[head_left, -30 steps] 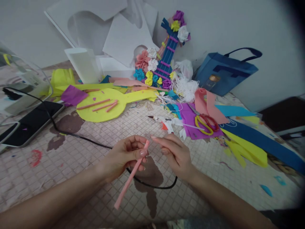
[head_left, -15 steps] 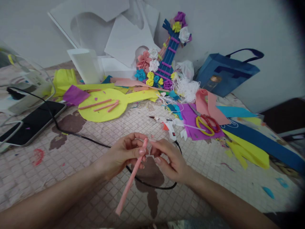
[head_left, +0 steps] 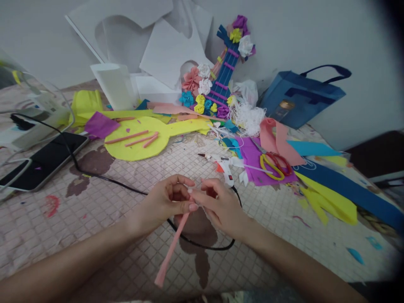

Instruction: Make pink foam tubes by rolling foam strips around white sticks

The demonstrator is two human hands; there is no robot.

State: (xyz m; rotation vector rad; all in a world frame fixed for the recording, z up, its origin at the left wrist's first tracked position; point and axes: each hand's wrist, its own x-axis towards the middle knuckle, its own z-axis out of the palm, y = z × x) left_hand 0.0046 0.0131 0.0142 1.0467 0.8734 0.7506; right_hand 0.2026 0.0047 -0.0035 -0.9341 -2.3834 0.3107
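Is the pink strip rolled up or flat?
Rolled: the pink strip hangs as a narrow tube from both hands, left hand and right hand.

Both hands meeting at centre front, left hand point(head_left: 164, 206) and right hand point(head_left: 221, 206) touching, paper roll point(head_left: 172, 248) hanging below them. Glue gun point(head_left: 225, 168) just behind, scissors point(head_left: 273, 163) to its right, tablet point(head_left: 44, 162) far left. Bag point(head_left: 296, 99) at back right against wall, paper guitar point(head_left: 217, 80) left of it.
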